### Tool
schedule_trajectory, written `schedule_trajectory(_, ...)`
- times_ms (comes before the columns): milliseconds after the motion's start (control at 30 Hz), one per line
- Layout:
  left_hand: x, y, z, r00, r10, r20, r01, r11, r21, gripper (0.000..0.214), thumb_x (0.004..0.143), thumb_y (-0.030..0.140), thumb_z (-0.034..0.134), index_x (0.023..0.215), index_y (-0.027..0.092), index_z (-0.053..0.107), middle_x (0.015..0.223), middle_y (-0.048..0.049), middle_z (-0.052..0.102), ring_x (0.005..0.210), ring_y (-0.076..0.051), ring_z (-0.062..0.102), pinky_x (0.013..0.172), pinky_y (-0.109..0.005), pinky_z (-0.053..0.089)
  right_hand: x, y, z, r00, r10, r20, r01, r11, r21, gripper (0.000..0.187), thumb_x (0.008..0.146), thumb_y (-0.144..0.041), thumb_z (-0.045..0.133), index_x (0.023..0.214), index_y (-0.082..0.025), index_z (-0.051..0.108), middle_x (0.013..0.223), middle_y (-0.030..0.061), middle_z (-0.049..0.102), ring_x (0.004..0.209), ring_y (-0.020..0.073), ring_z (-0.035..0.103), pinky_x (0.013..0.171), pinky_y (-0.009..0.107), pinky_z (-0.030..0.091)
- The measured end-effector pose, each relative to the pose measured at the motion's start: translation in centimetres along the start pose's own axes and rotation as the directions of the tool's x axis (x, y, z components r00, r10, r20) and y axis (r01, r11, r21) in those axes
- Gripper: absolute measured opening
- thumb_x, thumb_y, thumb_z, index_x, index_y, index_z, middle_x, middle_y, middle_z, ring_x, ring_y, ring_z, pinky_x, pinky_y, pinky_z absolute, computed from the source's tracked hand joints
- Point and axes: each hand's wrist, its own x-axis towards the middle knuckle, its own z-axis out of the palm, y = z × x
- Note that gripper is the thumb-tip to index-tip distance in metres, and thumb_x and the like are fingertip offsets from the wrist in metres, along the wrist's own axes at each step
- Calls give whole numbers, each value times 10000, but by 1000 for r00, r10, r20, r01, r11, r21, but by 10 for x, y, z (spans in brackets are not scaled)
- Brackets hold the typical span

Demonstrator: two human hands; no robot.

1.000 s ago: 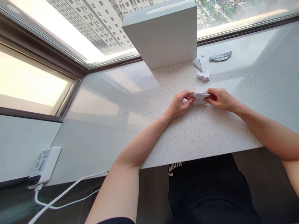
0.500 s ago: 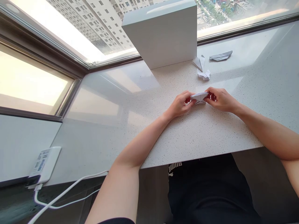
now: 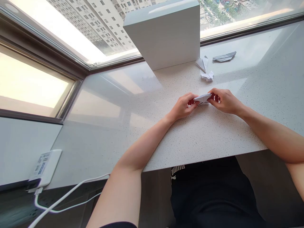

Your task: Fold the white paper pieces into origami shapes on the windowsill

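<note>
My left hand (image 3: pixel 184 105) and right hand (image 3: pixel 223 100) pinch 1 folded paper (image 3: pixel 203 98), already creased. Other folded pieces (image 3: pixel 207 77) lie beyond; folds remaining, I can't tell.

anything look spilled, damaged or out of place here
Nothing stands out: no spill or damage shows. The left hand and right hand hold the folded paper between them, more paper pieces lie beyond it, and the box stands upright.

A hand could pass over the bench (image 3: pixel 194 139) left of the left hand (image 3: pixel 183 106), but beyond the held paper (image 3: pixel 203 98) the way is hindered by the folded bundle (image 3: pixel 207 76), the paper triangle (image 3: pixel 201 65) and the white block (image 3: pixel 166 41).
</note>
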Motion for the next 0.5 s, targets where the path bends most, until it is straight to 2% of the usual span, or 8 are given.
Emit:
schedule_trajectory(200,1,-4,4,999,-53,3,53,997,50,118,1123,321,763,1038,240,777,920,-60,774,820,-220,666,808,-364,570,1,-1,-1,999,6,47,-5,1000,-30,266,1089,-415,801,936,-292,623,855,52,761,752,266,690,791,426,553)
schedule_trajectory(400,1,-3,2,1000,-26,-11,27,999,36,114,1131,309,768,1039,241,774,933,-59,769,828,-212,674,824,-356,566,1,1,-1,999,0,47,2,999,-39,187,1091,-373,751,955,-284,660,868,55,769,748,260,680,781,422,536)
schedule_trajectory(500,1,-3,2,999,-39,-8,39,999,33,108,1114,301,777,1022,246,760,919,-54,759,817,-214,659,820,-363,564,1,3,-1,998,11,68,-9,1000,-29,224,1099,-397,766,941,-283,655,870,55,774,734,256,675,766,421,530)
